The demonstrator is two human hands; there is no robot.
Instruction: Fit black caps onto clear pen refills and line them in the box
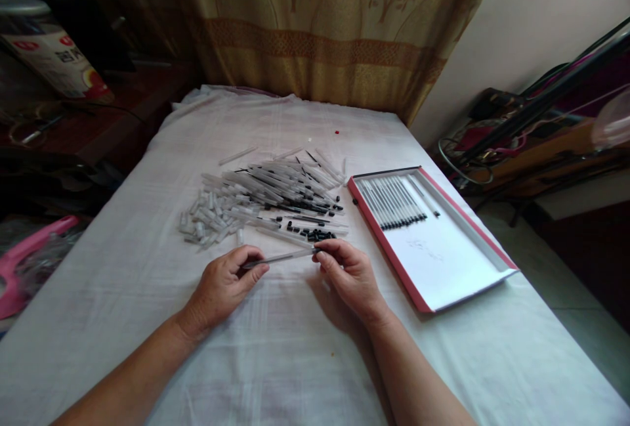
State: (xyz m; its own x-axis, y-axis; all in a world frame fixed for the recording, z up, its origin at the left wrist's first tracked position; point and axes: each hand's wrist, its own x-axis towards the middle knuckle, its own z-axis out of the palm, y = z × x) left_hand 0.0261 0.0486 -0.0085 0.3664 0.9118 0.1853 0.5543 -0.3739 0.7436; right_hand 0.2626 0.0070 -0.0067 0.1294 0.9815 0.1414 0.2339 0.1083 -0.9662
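Observation:
A clear pen barrel (288, 256) lies level between my two hands, above the near side of the pile. My left hand (230, 278) grips its left end between thumb and fingers. At its right end, my right hand (347, 272) pinches a black end piece, partly covered by the fingertips. Just beyond lie several loose black plugs (319, 235) and a heap of clear barrels and dark refills (275, 183). Clear caps (209, 216) are piled to the left. In the red-edged box lid (453, 268) on the right, a row of pens (394, 203) lies with black ends toward me.
A white cloth (147, 321) covers the table. Tiny red (337, 132) and white bits lie at the back. A gold curtain (315, 12) hangs behind. A lidded jar (54, 52) stands on a dark desk at left, with a pink handle (34, 255) below.

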